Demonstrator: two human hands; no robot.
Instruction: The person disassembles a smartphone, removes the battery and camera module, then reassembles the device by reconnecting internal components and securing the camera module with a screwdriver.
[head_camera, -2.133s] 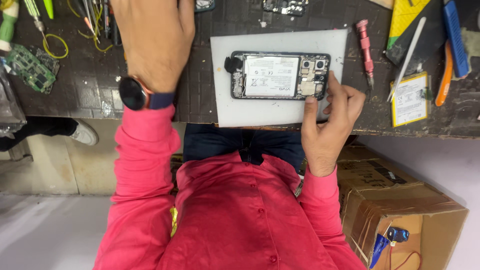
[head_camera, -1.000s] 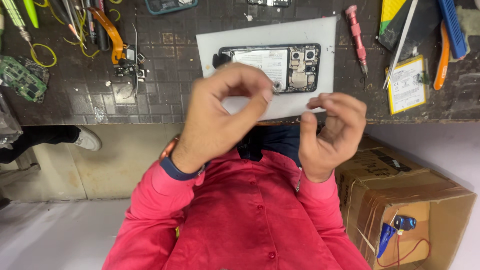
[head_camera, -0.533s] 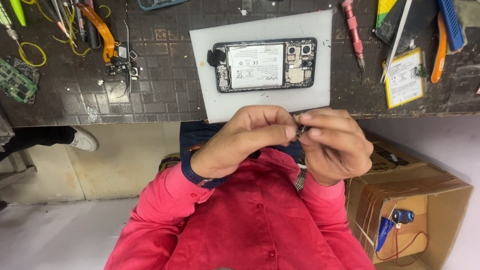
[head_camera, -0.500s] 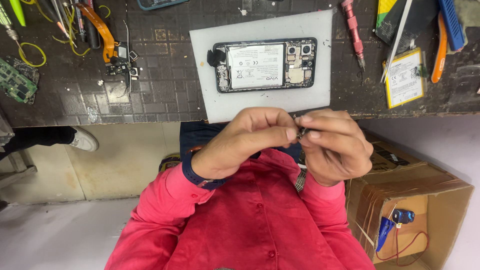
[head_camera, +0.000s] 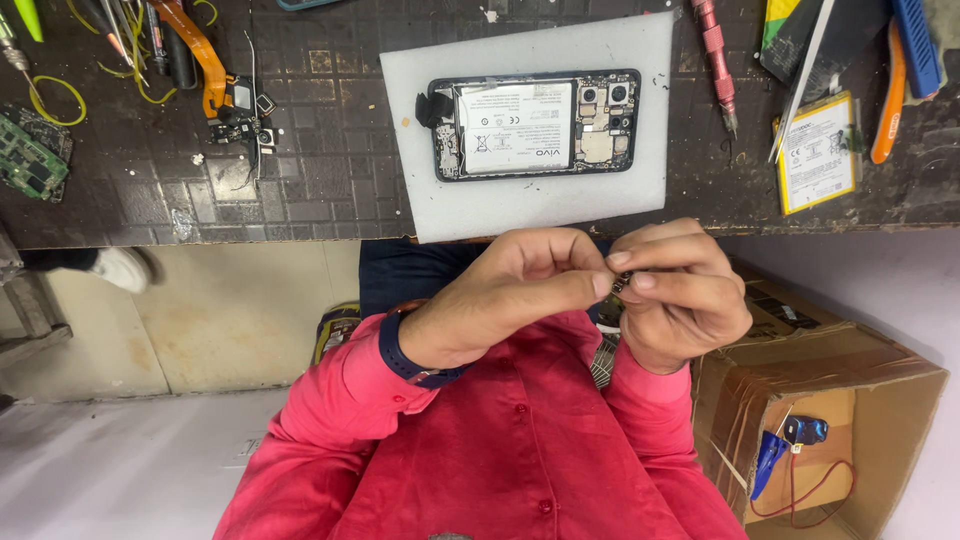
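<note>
My left hand (head_camera: 510, 290), with a dark watch on the wrist, and my right hand (head_camera: 680, 300) meet in front of my red shirt, below the bench edge. Their fingertips pinch one small dark part (head_camera: 620, 284) between them. A thin grey strip (head_camera: 601, 362) hangs below the right hand. On the bench above lies an opened phone (head_camera: 535, 122), back cover off, with its battery and camera modules showing. It rests on a white mat (head_camera: 520, 205), and neither hand touches it.
Right of the mat lie a red screwdriver (head_camera: 715, 55), a loose yellow-edged battery (head_camera: 818, 150) and an orange-handled tool (head_camera: 888, 95). At the left are an orange flex cable with small parts (head_camera: 215, 85) and a green circuit board (head_camera: 30, 160). An open cardboard box (head_camera: 830, 380) stands at lower right.
My left hand came back from the far side of the bench and joined the right hand at my chest. Both now pinch the small part together.
</note>
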